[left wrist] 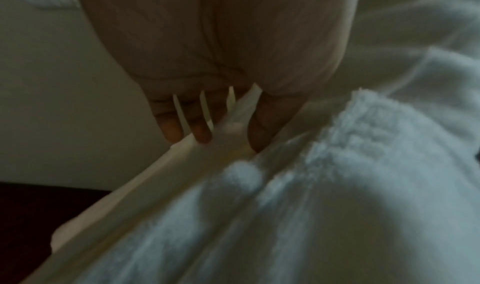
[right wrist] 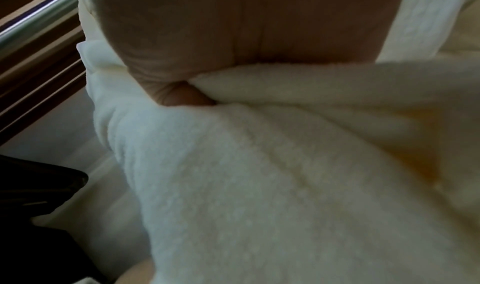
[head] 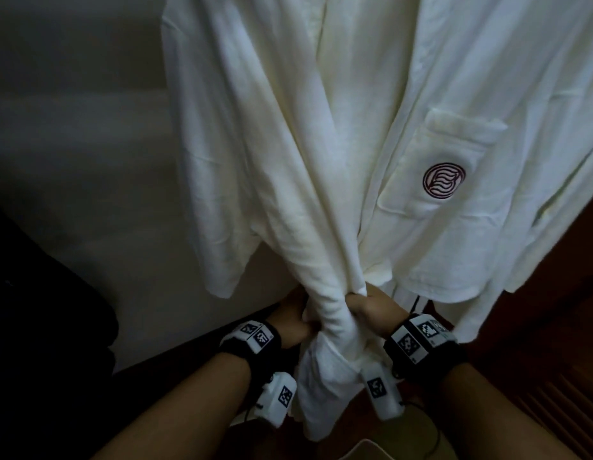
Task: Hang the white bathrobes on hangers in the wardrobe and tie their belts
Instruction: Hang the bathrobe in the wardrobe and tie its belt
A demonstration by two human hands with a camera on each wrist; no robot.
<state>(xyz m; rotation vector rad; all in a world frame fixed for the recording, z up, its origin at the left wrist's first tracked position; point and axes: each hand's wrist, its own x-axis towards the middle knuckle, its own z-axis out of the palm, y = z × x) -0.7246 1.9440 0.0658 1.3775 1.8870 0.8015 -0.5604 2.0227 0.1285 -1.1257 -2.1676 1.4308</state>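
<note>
Bathrobe (head: pixel 288 134) hangs white, apparently terry, bunched at waist.

I can't see the bathrobe's (head: pixel 338 134) collar, cut off above; gathered cloth hides my right hand's (head: pixel 368 310) fingertips.

**Layout: robe ahead, hands at its gathered waist**

Bathrobe (head: pixel 371 127) hangs right in front of me, filling centre and right of the head view. Its chest pocket (head: pixel 444 174) sits on the right, above my right hand (head: pixel 371 310). My left hand (head: pixel 295 323) is just left of the bunched fabric, right hand just right of it, both touching it. One sleeve (head: pixel 218 194) hangs left of the bunch. Wall (head: pixel 72 161) lies behind on the left. Slatted wood panel (head: pixel 560 410) at lower right, beside my right forearm.
</note>
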